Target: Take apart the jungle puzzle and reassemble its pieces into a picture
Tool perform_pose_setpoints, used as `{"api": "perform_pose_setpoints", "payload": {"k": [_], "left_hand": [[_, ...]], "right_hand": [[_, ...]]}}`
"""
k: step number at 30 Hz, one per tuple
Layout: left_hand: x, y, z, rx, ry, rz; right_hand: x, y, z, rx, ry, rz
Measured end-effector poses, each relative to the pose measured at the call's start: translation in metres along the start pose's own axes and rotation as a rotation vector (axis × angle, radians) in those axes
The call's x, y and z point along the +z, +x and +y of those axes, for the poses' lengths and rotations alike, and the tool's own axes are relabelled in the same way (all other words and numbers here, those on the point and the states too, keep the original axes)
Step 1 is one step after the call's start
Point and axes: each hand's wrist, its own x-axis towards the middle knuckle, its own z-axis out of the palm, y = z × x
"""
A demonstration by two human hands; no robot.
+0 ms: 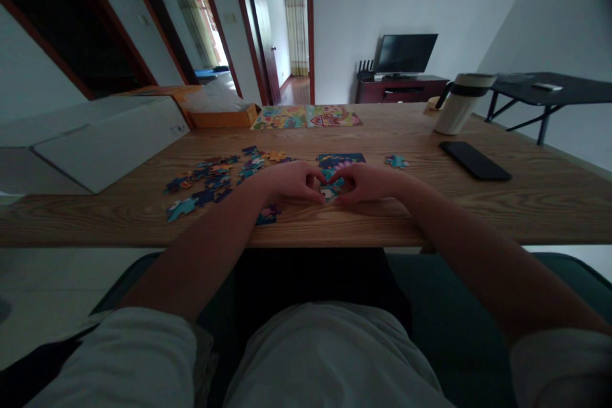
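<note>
A partly joined jigsaw puzzle [340, 159] lies on the wooden table in front of me, with dark blue along its far edge and pink and teal below. My left hand [294, 182] curls in from the left, its thumb and index finger on the teal jigsaw pieces [333, 186] at the near end. From the right, my right hand [366, 183] grips the same pieces between thumb and index finger. The fingers partly cover the puzzle, so the joints between pieces are hard to make out.
Loose jigsaw pieces [210, 175] lie scattered left of my hands, and one teal piece [396, 161] is on the right. Farther right are a black phone [475, 160] and a white mug [461, 105]. A white box [115, 143], an orange box [224, 118] and colourful picture sheets [306, 116] stand behind.
</note>
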Motion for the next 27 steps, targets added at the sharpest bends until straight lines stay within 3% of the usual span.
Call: {"api": "perform_pose_setpoints", "payload": {"k": [12,23,25,27], "left_hand": [[0.003,-0.001,0.003,-0.006,0.028,0.020],[0.005,-0.008,0.032,-0.048,0.139,-0.048],[0.005,-0.011,0.035,-0.065,0.175,-0.039],[0.005,-0.012,0.038,-0.076,0.232,-0.037]], "right_hand": [[0.000,0.000,-0.003,0.021,-0.023,0.002],[0.000,-0.003,-0.012,-0.041,0.045,-0.075],[-0.007,-0.005,-0.002,-0.027,0.085,-0.015],[-0.020,-0.009,0.018,0.053,0.119,0.159]]}}
